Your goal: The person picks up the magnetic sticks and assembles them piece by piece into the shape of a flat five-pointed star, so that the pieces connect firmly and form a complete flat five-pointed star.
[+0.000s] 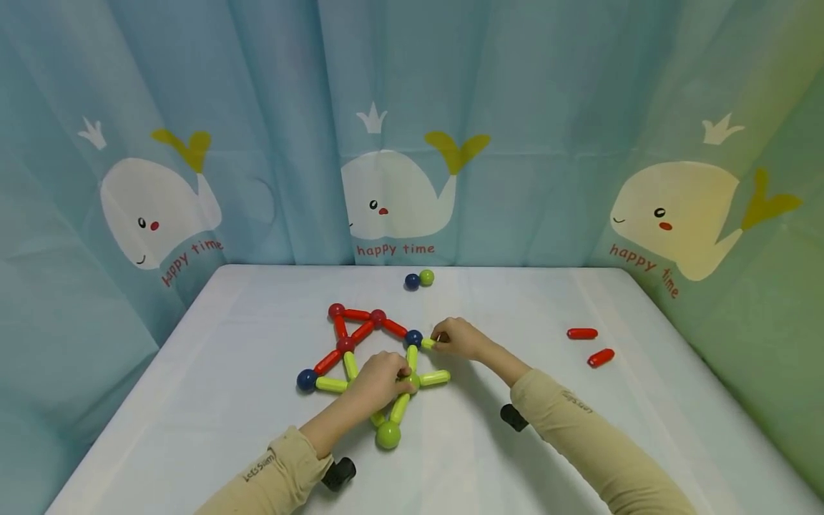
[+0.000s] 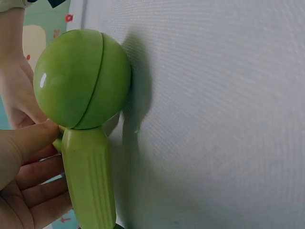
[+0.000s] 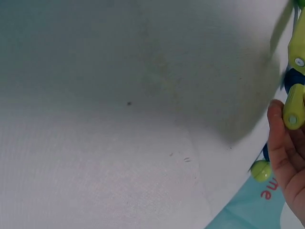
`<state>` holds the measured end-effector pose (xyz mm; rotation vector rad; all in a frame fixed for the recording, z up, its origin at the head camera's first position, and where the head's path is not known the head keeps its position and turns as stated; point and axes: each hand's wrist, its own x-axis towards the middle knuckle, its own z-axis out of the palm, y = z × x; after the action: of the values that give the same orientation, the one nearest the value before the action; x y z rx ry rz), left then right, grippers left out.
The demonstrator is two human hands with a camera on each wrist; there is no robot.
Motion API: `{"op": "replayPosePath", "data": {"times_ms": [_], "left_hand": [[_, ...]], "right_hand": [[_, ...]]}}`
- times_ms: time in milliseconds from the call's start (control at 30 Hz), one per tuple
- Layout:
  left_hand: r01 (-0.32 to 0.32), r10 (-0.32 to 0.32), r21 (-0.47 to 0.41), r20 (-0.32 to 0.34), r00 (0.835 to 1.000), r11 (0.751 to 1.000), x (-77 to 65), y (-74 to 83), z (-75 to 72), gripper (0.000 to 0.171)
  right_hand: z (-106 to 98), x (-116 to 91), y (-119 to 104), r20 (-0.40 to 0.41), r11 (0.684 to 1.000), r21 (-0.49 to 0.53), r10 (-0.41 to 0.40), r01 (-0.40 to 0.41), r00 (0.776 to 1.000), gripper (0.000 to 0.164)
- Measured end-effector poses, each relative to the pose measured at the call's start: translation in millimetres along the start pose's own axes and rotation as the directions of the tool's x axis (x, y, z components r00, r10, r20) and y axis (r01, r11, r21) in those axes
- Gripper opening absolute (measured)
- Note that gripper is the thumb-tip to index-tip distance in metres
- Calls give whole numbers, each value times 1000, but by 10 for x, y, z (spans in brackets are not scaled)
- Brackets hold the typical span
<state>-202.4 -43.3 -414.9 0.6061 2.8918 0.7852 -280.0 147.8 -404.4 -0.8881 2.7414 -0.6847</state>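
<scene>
My left hand (image 1: 380,380) grips a green ball (image 1: 410,384) of a flat structure made of magnetic rods and balls. In the left wrist view, its thumb and fingers (image 2: 40,179) lie behind a large green ball (image 2: 81,78) and a green rod (image 2: 89,176). Farther back, my right hand (image 1: 460,338) pinches a short green rod (image 1: 428,344) whose other end is at a blue ball (image 1: 414,337). That rod's round end (image 3: 293,119) faces the camera in the right wrist view. The left hand and forearm hide part of the green section.
Red rods (image 1: 357,314) and red balls (image 1: 345,345) form a triangle at the structure's far side. Two loose red rods (image 1: 582,333) lie to the right. A blue ball (image 1: 412,282) and a green ball (image 1: 427,277) sit near the far table edge, before a whale-print curtain (image 1: 541,143).
</scene>
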Motion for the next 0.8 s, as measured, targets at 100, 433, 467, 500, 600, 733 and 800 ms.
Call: {"op": "replayPosePath", "data": {"times_ms": [100,433,467,500,600,733,800], "left_hand": [[-4,4,24,1,1000,1000,-9,-2,4,18],[-14,14,8,-17,1000,1000,27,15,-7,23],[-13,13,8,-24,1000,1000,30,9,-8,24],[-12,12,9,-32,999,1000,32,1,-9,25],[-13,14,18,-45,999,1000,27,-30,-4,29],[-8,8,18,-25,1000,1000,12,-46,11,32],[-7,8,22,-19,1000,1000,11,-37,13,31]], "right_hand": [[-2,0,-2,32,1000,12,7,-7,999,14],[-45,14,10,72,1000,11,24,-25,997,16],[-51,21,4,75,1000,8,28,-29,997,17],[-54,29,-3,80,999,11,35,-36,996,17],[-49,43,-20,100,998,21,62,-64,993,17],[-17,34,-14,139,991,36,124,-131,982,17],[-9,24,-2,149,985,49,154,-163,977,17]]}}
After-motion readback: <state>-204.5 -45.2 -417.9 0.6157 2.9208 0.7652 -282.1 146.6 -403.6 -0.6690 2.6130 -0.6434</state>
